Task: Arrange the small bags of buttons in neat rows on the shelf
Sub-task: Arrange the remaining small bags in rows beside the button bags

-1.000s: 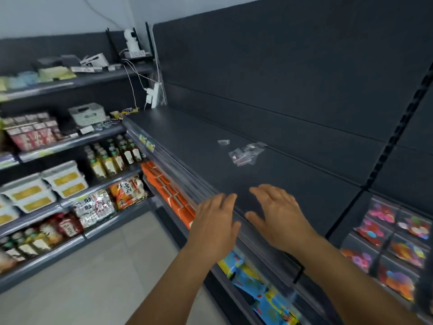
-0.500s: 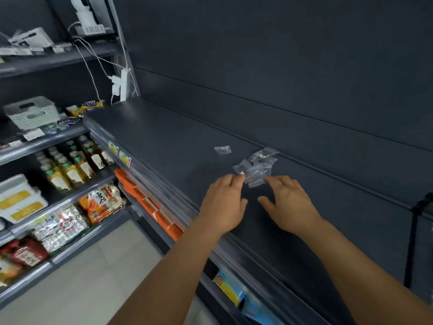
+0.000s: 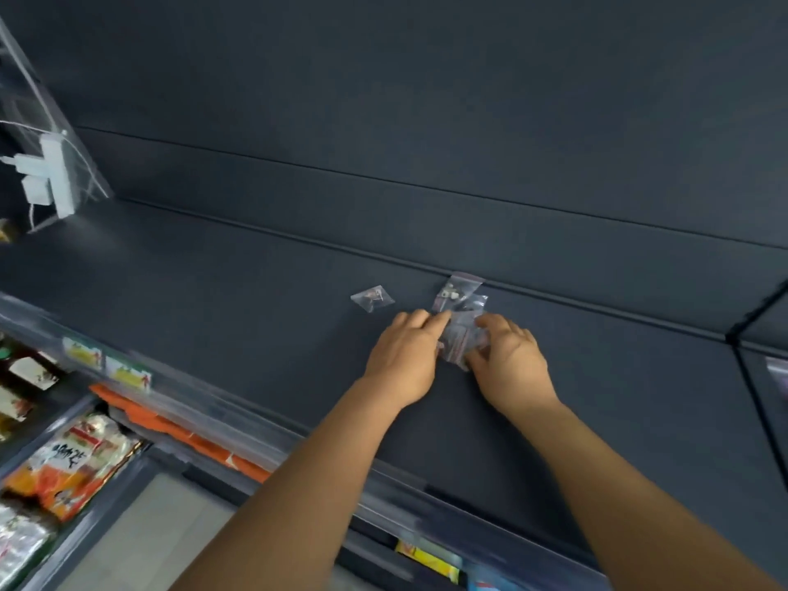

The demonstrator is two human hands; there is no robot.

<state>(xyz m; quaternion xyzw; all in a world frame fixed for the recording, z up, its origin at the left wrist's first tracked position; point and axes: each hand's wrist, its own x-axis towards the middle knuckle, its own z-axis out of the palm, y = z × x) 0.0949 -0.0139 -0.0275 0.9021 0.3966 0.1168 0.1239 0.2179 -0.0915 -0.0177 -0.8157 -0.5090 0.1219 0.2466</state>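
Both hands have closed on the bag pile, now between them

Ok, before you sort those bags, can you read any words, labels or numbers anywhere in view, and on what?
Nothing reads cleanly.
Snack packet, lower shelf: large black script, not legible.
Shelf-edge tags: yellow and red print, too blurred.
Bottle labels: too blurred.
Yellow packet at the bottom: blurred.
Pile of bags and single bag: no print that I can make out.

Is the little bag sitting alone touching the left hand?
Apart. The head view shows bare dark shelf between the lone little bag and the left hand, whose fingers reach the pile instead.
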